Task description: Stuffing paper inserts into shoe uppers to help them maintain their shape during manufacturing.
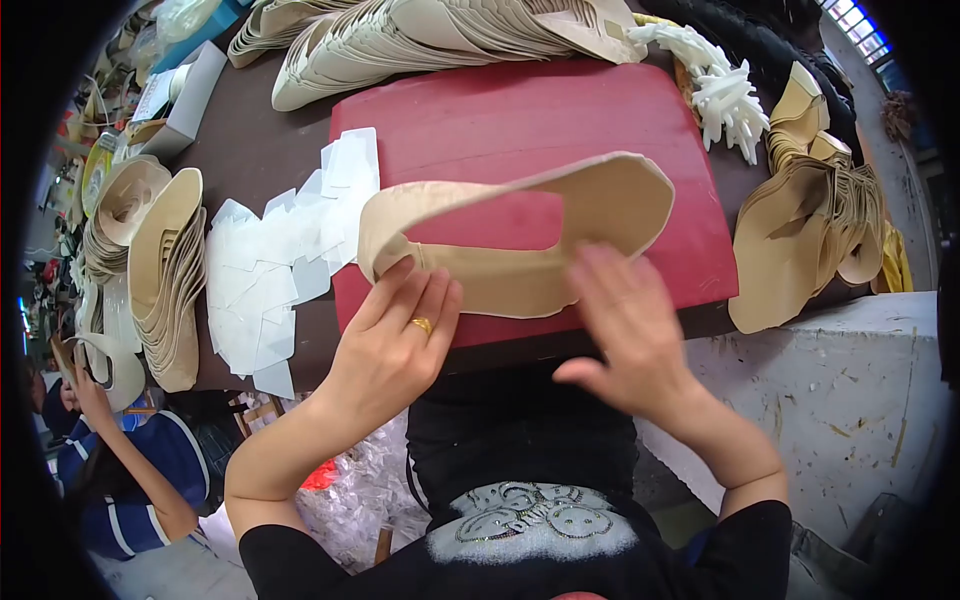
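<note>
A beige shoe upper, perhaps leather, lies on a red mat in front of me, its opening showing the red below. At its left end, my left hand, with a gold-coloured ring, has its fingertips on the seamed part; the thumb is largely hidden. My right hand is blurred, flat, fingers extended and thumb apart, over the upper's lower right edge; whether it touches cannot be told. Left of the mat lie overlapping translucent white plastic pieces.
Stacked beige uppers stand at the left and right; paler ones line the back. White strips hang at the back right. A white box is back left. Beyond the left edge, a co-worker's arm holds a piece.
</note>
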Tool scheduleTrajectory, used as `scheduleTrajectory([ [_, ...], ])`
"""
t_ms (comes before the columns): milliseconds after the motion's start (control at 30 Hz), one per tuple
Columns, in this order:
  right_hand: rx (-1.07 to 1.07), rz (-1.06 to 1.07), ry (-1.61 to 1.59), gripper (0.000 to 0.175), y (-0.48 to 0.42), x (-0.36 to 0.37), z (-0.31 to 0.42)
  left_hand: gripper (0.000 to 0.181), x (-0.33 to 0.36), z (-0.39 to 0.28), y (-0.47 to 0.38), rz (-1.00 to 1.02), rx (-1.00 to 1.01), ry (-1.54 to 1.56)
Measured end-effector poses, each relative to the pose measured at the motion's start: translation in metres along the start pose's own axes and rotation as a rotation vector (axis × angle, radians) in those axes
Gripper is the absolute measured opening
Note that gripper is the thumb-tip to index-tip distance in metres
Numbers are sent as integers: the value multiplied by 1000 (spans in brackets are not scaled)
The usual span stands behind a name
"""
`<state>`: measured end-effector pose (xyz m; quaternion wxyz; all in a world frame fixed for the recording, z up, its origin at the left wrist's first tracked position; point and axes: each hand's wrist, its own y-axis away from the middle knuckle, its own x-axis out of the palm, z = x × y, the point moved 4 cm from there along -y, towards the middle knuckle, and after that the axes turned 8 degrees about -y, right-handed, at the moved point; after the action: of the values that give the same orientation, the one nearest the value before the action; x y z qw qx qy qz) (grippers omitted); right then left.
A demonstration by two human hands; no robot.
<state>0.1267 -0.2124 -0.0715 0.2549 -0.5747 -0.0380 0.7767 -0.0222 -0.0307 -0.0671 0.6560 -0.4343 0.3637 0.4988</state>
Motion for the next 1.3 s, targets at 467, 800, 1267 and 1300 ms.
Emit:
scheduleTrajectory([
  [467,-538,221,354,38,-26,-18,29,32,-27,-16,-3,-233,-117,-175],
  [800,-608,173,471,30,-25,-10,37,31,-15,-32,9,-296,-134,-225],
  [1267,-248,614,324,39,-75,0,23,25,-17,-13,-48,-30,-337,119],
  [1300,-240,650,344,41,-76,-3,22,24,-18,-11,-51,-22,-336,129],
])
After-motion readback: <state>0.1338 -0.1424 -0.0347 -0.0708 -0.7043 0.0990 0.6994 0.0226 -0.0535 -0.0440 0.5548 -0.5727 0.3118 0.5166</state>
